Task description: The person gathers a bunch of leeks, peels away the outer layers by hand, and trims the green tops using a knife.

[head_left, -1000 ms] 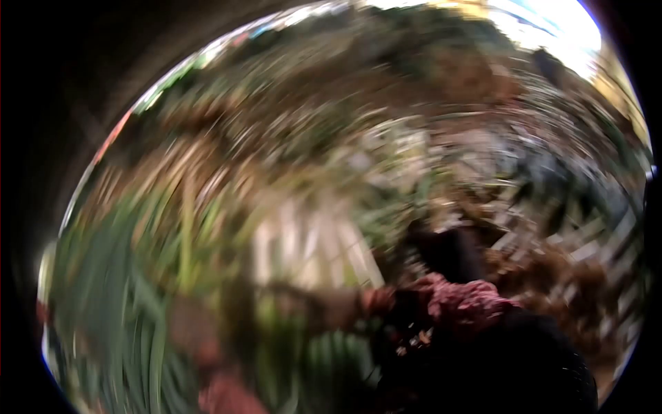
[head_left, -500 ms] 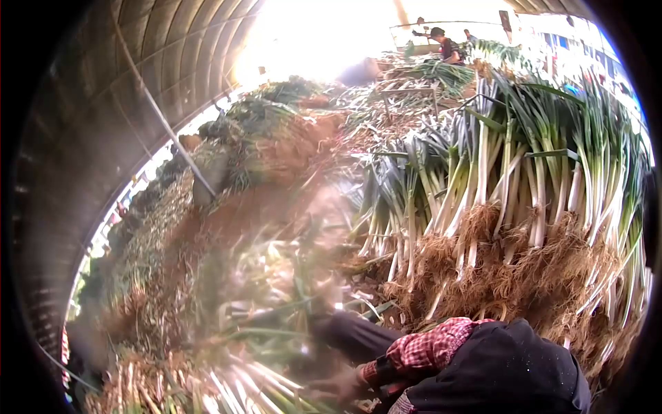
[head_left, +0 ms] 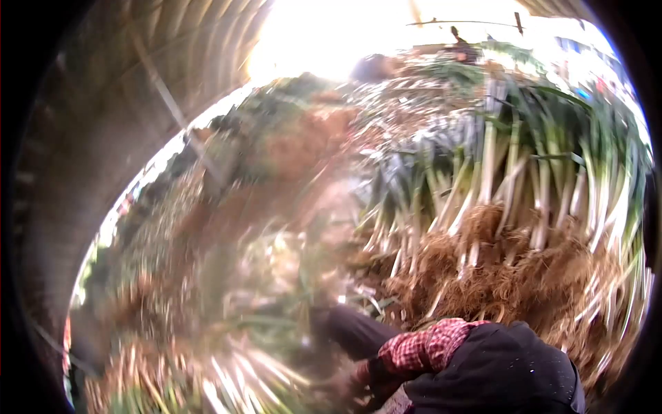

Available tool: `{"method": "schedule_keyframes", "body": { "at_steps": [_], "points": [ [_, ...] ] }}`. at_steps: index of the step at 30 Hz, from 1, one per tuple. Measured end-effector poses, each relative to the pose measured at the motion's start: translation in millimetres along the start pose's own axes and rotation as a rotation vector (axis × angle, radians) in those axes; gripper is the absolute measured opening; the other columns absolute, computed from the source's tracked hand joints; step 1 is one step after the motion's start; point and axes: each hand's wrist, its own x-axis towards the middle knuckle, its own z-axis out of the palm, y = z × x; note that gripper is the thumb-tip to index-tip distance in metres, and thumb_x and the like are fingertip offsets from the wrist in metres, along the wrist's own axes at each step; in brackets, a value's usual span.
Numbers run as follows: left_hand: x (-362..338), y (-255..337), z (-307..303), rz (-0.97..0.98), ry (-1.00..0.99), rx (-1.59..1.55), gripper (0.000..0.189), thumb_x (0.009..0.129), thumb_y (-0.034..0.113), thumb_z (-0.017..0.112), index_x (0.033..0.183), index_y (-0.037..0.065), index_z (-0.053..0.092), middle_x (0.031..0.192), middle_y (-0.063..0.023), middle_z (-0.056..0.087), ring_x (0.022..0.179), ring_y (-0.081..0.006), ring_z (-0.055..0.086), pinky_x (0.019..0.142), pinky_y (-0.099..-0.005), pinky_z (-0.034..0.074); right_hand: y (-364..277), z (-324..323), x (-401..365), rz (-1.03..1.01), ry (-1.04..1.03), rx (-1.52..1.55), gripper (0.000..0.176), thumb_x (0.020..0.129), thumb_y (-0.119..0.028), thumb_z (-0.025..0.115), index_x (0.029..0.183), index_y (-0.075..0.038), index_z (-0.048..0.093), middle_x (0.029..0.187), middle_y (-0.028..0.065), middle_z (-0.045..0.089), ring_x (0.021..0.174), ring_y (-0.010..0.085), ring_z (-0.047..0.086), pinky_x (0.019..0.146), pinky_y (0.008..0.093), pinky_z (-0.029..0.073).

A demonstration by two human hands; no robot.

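My right hand [head_left: 348,383] is low in the view, at the end of a red checked sleeve [head_left: 434,343]. It is smeared and dark, so its fingers cannot be made out, nor whether it holds anything. Closest to it, on the left, lies a fan of leeks [head_left: 248,376] with white stalks spread out. My left hand does not show. A dark trouser leg [head_left: 358,332] is bent just above the right hand, and dark clothing [head_left: 493,372] fills the lower right.
A tall stack of leeks [head_left: 545,172] with tangled brown roots [head_left: 510,276] rises on the right. Leafy debris [head_left: 269,131] and brown soil cover the left slope. A curved ribbed roof [head_left: 186,48] arches overhead. Another person [head_left: 463,50] is at the far top.
The whole view has shifted slightly and is more blurred. My right hand stays low beside the leeks. The far person appears lower and less distinct.
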Motion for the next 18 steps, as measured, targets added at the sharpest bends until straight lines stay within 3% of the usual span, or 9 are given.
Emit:
{"method": "schedule_keyframes", "body": {
  "at_steps": [2,3,5,7,10,12,16,17,18],
  "points": [
    [-50,-31,13,0.127,0.214,0.107,0.036,0.093,0.034,0.061,0.123,0.016,0.066,0.098,-0.0151,0.071,0.076,-0.0362,0.068,0.069,-0.0487,0.057,61,6,12,-0.430,0.065,0.118,0.090,0.079,-0.025,0.083,0.153,-0.010,0.034,0.137,0.0121,0.050,0.117,0.0223,0.055,0.090,0.0365,0.052],
    [-87,-49,11,0.161,0.287,0.195,0.035,0.093,0.034,0.060,0.122,0.017,0.066,0.097,-0.0148,0.071,0.075,-0.0360,0.067,0.068,-0.0487,0.057,45,0,6,-0.346,0.058,0.123,0.090,0.080,-0.023,0.081,0.155,-0.010,0.033,0.134,0.0112,0.051,0.114,0.0214,0.055,0.088,0.0355,0.052],
    [-91,-27,-22,0.052,-0.095,-0.090,0.032,0.092,0.030,0.059,0.119,0.015,0.067,0.096,-0.0142,0.071,0.074,-0.0336,0.067,0.067,-0.0466,0.056,11,-12,-4,-0.151,0.049,0.157,0.091,0.080,-0.020,0.077,0.157,-0.008,0.030,0.129,0.0094,0.052,0.109,0.0195,0.054,0.084,0.0335,0.051],
    [-114,-11,-41,-0.158,-0.261,-0.238,0.028,0.092,0.026,0.059,0.116,0.013,0.067,0.094,-0.0135,0.070,0.074,-0.0311,0.067,0.065,-0.0444,0.055,-5,-20,5,-0.071,0.035,0.240,0.092,0.081,-0.016,0.073,0.160,-0.007,0.027,0.123,0.0076,0.054,0.104,0.0177,0.054,0.081,0.0315,0.051],
    [-123,2,-48,-0.325,-0.282,-0.257,0.024,0.091,0.020,0.057,0.111,0.010,0.067,0.091,-0.0125,0.070,0.073,-0.0274,0.067,0.062,-0.0411,0.053,5,-22,31,-0.077,-0.028,0.335,0.093,0.082,-0.011,0.068,0.164,-0.005,0.023,0.115,0.0049,0.056,0.096,0.0149,0.053,0.076,0.0285,0.050],
    [-139,4,-59,-0.387,-0.301,-0.222,0.021,0.091,0.016,0.057,0.108,0.009,0.067,0.089,-0.0119,0.069,0.072,-0.0249,0.067,0.060,-0.0390,0.053,54,-34,58,-0.072,-0.009,0.353,0.087,0.087,-0.014,0.064,0.164,-0.005,0.024,0.101,0.0008,0.053,0.079,0.0130,0.046,0.065,0.0276,0.045],
    [-173,11,-50,-0.446,-0.338,-0.136,0.017,0.090,0.008,0.055,0.101,0.005,0.067,0.085,-0.0106,0.068,0.071,-0.0200,0.067,0.057,-0.0346,0.051,37,-28,77,-0.012,-0.004,0.253,0.088,0.086,-0.014,0.065,0.164,-0.005,0.024,0.107,0.0021,0.052,0.085,0.0141,0.046,0.070,0.0282,0.044],
    [-184,22,-17,-0.402,-0.226,0.187,0.017,0.089,0.008,0.056,0.102,0.006,0.068,0.085,-0.0104,0.068,0.071,-0.0206,0.066,0.057,-0.0347,0.050,31,-26,81,-0.011,-0.009,0.232,0.088,0.086,-0.014,0.066,0.164,-0.005,0.024,0.109,0.0024,0.051,0.087,0.0144,0.046,0.071,0.0284,0.043],
    [-181,27,-21,-0.426,-0.253,0.148,0.020,0.089,0.009,0.056,0.105,0.006,0.067,0.087,-0.0104,0.068,0.072,-0.0213,0.066,0.058,-0.0358,0.050,27,-22,86,-0.003,-0.018,0.213,0.089,0.086,-0.014,0.066,0.164,-0.005,0.024,0.110,0.0027,0.051,0.088,0.0147,0.046,0.073,0.0285,0.043]
  ]
}}
